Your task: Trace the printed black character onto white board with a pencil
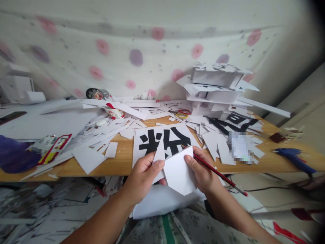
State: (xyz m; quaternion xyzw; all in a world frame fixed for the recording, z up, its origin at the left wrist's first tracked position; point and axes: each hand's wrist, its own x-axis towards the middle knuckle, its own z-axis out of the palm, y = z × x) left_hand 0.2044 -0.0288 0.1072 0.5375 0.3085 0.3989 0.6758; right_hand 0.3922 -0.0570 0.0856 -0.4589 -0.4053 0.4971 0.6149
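My left hand (144,174) pinches a narrow, pointed piece of white card (159,156) between thumb and fingers. In my right hand (204,169) is a larger, many-sided piece of white card (180,173), its left edge close by the narrow piece. A red pencil (215,170) is also tucked in the right hand, its eraser end pointing down to the right. Both hands are over the table's front edge, above a white sheet with a bold black character (149,135) printed on it. The hands and card cover the lower part of that character.
White card scraps (101,135) lie across the wooden table (124,145). Scissors (183,113) with red and yellow handles rest at the back. A stack of white card boxes (215,84) stands back right. On the right edge lies a blue glue gun (294,159); a paper cup (115,112) is left of centre.
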